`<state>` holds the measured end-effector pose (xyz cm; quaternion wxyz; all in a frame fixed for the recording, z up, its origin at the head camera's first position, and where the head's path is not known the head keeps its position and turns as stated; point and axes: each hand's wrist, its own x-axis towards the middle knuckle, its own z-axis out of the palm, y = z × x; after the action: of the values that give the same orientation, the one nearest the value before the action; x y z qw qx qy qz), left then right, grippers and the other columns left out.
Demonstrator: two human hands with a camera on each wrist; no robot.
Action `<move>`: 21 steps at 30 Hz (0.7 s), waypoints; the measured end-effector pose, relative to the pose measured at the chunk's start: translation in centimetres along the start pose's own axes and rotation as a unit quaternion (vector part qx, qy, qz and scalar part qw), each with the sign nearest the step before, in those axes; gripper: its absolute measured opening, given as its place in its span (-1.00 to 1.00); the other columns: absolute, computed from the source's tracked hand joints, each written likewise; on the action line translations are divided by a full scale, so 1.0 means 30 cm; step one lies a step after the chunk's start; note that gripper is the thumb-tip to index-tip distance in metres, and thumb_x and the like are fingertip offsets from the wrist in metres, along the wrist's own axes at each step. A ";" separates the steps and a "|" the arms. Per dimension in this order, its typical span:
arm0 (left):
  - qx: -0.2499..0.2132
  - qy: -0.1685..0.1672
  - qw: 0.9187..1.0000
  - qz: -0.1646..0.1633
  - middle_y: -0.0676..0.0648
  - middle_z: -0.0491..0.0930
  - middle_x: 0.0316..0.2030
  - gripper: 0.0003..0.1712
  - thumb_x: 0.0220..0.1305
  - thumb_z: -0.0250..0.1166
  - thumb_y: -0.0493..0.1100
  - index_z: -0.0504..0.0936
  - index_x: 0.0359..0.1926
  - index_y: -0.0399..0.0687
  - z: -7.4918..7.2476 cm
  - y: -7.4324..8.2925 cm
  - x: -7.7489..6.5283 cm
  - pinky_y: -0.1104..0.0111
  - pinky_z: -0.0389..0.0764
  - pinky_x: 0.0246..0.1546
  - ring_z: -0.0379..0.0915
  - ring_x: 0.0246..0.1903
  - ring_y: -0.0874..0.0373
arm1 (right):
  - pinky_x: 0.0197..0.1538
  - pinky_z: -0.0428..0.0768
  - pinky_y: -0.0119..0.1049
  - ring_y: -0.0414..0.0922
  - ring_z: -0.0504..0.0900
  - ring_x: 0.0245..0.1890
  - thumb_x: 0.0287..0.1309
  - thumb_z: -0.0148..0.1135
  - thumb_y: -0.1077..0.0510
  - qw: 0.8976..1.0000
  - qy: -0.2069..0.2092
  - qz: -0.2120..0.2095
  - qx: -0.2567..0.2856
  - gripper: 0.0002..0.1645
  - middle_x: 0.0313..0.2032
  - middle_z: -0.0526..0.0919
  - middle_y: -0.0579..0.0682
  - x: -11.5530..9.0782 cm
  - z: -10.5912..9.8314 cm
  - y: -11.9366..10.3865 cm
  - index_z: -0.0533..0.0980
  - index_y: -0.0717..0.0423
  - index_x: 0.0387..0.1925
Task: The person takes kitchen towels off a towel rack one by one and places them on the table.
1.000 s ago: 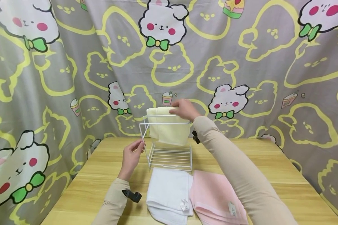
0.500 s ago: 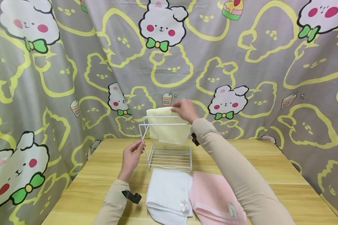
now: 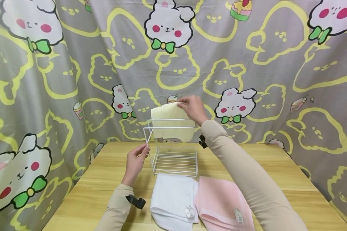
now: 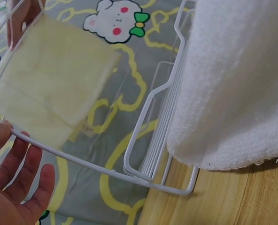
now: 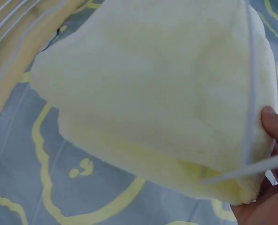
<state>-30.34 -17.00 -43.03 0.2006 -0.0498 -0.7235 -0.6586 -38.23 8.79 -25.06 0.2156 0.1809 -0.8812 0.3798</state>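
A pale yellow towel point(image 3: 173, 128) hangs folded at the top of a white wire rack point(image 3: 174, 162), behind its front top bars. My right hand point(image 3: 193, 107) pinches the towel's upper right edge, which stands raised above the bars. In the right wrist view the thumb presses on the yellow towel point(image 5: 162, 79) near its edge. At the rack's left upright, my left hand point(image 3: 136, 160) pinches the wire between thumb and fingers. The left wrist view shows this left hand point(image 4: 21, 178) on the white wire point(image 4: 82, 161), other fingers loosely bent.
A folded white towel point(image 3: 173, 199) lies on the wooden table point(image 3: 104, 179) just in front of the rack. Beside it on the right is a folded pink towel point(image 3: 222, 202), partly under the right forearm. A patterned curtain point(image 3: 173, 70) hangs behind the table.
My right hand has risen slightly, lifting the yellow towel's upper right edge and its lower hem higher. The left hand keeps its place on the rack.
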 end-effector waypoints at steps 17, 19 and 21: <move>-0.007 -0.007 1.000 0.001 -0.42 0.68 -0.12 -0.69 0.42 0.33 -0.22 0.69 0.02 -0.42 -0.002 0.009 -0.006 0.45 0.76 -0.15 0.63 -0.22 0.17 | 0.18 0.70 -0.15 -0.03 0.74 0.05 0.35 0.35 0.11 0.995 0.036 -0.018 0.095 -0.74 -0.02 0.78 0.08 -0.046 -0.136 -0.066 0.73 0.10 -0.01; -0.009 -0.008 1.000 -0.001 -0.43 0.67 -0.11 -0.69 0.43 0.32 -0.22 0.69 0.02 -0.42 -0.001 0.009 -0.005 0.50 0.75 -0.17 0.64 -0.21 0.15 | 0.19 0.69 -0.16 -0.04 0.74 0.06 0.35 0.36 0.09 0.994 0.044 -0.021 0.099 -0.74 -0.02 0.78 0.07 -0.052 -0.155 -0.072 0.73 0.08 0.00; -0.010 -0.008 1.000 -0.002 -0.43 0.68 -0.11 -0.69 0.43 0.32 -0.22 0.69 0.02 -0.41 0.000 0.008 -0.003 0.53 0.73 -0.19 0.65 -0.19 0.11 | 0.19 0.68 -0.17 -0.07 0.73 0.06 0.34 0.36 0.07 0.993 0.054 -0.027 0.101 -0.73 -0.03 0.79 0.05 -0.060 -0.174 -0.075 0.73 0.05 0.00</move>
<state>-30.18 -16.94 -42.85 0.1931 -0.0560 -0.7186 -0.6657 -34.36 11.50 -21.43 0.2535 0.2049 -0.8204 0.4698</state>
